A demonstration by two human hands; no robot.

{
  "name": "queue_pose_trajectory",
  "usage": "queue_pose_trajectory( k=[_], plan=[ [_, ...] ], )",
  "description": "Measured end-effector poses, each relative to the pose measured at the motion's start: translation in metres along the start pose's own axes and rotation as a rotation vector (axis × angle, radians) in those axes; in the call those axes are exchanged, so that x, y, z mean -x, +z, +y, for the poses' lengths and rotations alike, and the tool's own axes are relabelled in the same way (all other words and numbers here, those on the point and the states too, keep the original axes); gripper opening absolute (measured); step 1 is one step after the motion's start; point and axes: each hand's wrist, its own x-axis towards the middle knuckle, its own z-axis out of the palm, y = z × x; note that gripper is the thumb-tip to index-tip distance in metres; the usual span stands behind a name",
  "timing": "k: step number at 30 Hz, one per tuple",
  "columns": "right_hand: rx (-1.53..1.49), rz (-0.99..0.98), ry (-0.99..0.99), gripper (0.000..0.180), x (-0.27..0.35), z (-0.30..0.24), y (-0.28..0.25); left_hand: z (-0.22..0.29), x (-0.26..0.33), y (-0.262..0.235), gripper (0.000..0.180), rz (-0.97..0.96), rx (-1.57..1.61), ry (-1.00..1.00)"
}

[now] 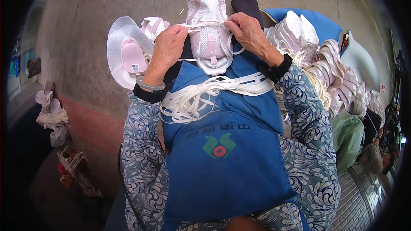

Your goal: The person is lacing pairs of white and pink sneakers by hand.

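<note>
A pink and white shoe upper (210, 51) lies across my lap, toe pointing away from me. A flat white shoelace (198, 26) runs through it near the toe end. On the left side of the upper, my left hand (170, 46) has its fingers closed on one part of the lace. My right hand (247, 32) pinches the lace at the right side, with a loose length hanging below it. A knotted bundle of white shoelaces (201, 92) rests on the blue apron (227, 141) over my lap.
To the left, a white tray-like piece (114, 38) holds a pink insole-shaped piece (133, 55). Stacked pink and white shoe uppers (325, 68) and pale laces crowd the right side, near a green bag (347, 139). Farther off are a blue sheet (321, 21) and another person's leg (247, 4).
</note>
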Motion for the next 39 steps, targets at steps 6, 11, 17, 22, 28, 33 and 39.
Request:
queue_pose_trajectory(
  k=[6,11,17,22,28,33,39],
  plan=[
    [-0.238,-0.089,0.097,0.027,-0.007,-0.013,-0.001,0.004,-0.003,-0.008,0.033,-0.045,0.024,-0.088],
    [-0.154,0.018,0.007,0.028,-0.009,-0.008,0.003,0.002,-0.007,-0.009,0.029,0.064,0.024,0.030],
    [-0.165,-0.011,0.022,0.028,-0.008,-0.009,0.003,-0.002,-0.014,-0.005,0.029,0.062,0.008,0.085],
    [-0.157,-0.032,0.039,0.027,-0.008,-0.009,0.002,0.001,-0.015,-0.002,0.029,0.114,-0.051,0.150],
    [-0.144,-0.109,0.050,0.029,-0.017,-0.017,0.000,0.014,-0.020,-0.005,0.025,0.101,-0.302,0.279],
    [-0.296,-0.239,0.222,0.029,-0.019,-0.010,0.004,0.006,-0.023,0.006,0.019,0.201,-0.327,0.452],
    [0.227,0.258,-0.178,0.034,0.006,-0.026,0.003,0.009,-0.018,0.008,0.017,0.243,-0.255,0.398]
  ],
)
